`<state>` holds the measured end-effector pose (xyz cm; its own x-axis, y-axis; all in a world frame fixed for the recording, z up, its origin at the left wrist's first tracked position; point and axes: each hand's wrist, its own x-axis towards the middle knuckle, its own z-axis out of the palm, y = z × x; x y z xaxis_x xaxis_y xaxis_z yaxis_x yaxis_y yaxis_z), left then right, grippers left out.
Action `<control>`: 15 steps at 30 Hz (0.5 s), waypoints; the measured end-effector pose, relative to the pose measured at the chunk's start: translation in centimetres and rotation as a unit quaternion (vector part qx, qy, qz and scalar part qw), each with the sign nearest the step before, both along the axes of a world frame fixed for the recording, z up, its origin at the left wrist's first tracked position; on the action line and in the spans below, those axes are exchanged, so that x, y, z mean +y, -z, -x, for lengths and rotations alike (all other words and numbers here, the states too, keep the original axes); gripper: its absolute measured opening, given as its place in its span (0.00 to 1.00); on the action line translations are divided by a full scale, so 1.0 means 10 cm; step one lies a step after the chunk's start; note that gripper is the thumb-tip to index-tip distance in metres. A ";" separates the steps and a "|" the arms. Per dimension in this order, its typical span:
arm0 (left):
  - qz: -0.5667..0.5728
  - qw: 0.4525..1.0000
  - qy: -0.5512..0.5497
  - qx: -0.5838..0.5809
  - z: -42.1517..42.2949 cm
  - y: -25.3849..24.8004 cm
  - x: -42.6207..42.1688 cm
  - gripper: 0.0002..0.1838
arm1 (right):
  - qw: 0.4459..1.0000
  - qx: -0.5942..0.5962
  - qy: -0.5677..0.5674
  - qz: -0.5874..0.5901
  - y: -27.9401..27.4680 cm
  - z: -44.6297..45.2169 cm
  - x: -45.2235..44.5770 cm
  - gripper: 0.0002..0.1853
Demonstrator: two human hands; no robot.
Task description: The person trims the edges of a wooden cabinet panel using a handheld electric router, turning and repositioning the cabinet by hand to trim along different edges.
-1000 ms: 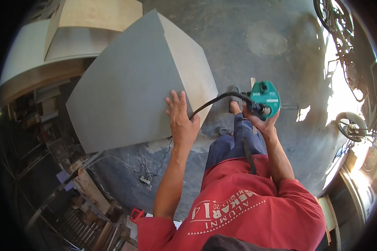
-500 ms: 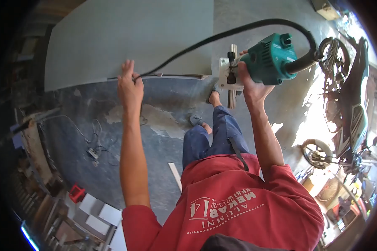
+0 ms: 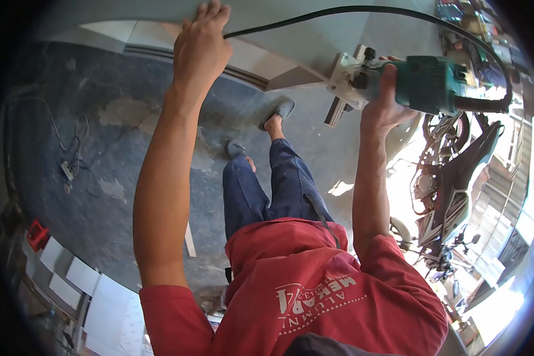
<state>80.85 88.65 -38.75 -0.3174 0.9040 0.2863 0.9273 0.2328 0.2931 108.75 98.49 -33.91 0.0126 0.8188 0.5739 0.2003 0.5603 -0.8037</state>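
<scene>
My right hand (image 3: 391, 98) is wrapped round the body of a green trim router (image 3: 430, 83), held sideways at the right. Its clear base carries black knobs and a metal guide bar (image 3: 337, 111), beside the corner of a large grey-green panel (image 3: 291, 44). From the router's rear end the black power cord (image 3: 362, 8) arches leftward to my left hand (image 3: 203, 50). That hand is closed around the cord at the panel's near edge, its fingertips pointing away over the panel. Its palm side is hidden.
Under the panel edge, pale boards and a dark gap show. A motorcycle (image 3: 451, 196) stands at the right in bright light. On the floor at the left lie a tangled cord with a socket strip (image 3: 67, 171) and a thin pale strip (image 3: 190, 240). White boards (image 3: 107, 308) and a red object (image 3: 38, 235) sit lower left.
The view has tilted and shifted, so the panel's edge sits higher. The router has turned to lie more level, and the cord is stretched in a longer arch between both hands.
</scene>
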 end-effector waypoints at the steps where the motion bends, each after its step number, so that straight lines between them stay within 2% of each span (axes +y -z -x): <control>1: 0.002 1.000 -0.011 -0.009 0.02 -0.02 0.00 0.33 | 1.000 -0.009 -0.011 0.002 0.02 0.01 0.00 0.22; 3: 0.099 0.995 0.004 -0.025 0.06 0.00 0.04 0.36 | 1.000 0.022 -0.018 0.009 0.05 0.04 0.04 0.23; 4: 0.100 0.994 -0.005 -0.035 0.05 0.03 0.04 0.36 | 1.000 0.013 -0.006 0.020 0.06 0.04 0.04 0.24; 6: -0.025 0.999 -0.022 -0.019 0.02 0.08 0.04 0.25 | 1.000 0.010 -0.018 0.018 0.09 0.04 0.07 0.24; 15: -0.034 0.999 -0.037 -0.016 0.00 -0.01 0.07 0.20 | 0.998 0.057 -0.035 0.000 0.11 0.14 0.05 0.28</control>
